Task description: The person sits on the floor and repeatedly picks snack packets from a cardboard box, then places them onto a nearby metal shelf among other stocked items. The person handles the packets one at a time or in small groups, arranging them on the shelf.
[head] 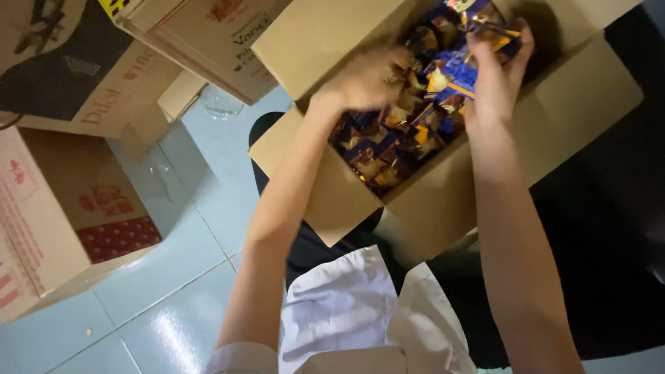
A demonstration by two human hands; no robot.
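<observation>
An open brown cardboard box (443, 201) rests on my lap, filled with several small blue and gold snack packets (388, 149). My left hand (364, 79) is blurred and reaches into the box near its far flap, fingers curled among the packets. My right hand (495, 76) grips a bunch of the blue packets (460, 66) at the far end of the box, lifted slightly above the rest.
More cardboard boxes stand on the pale blue tiled floor (159, 291): one open box (62, 208) at the left, others (194, 34) at the top left. My white shirt (346, 312) and dark trousers show below the box.
</observation>
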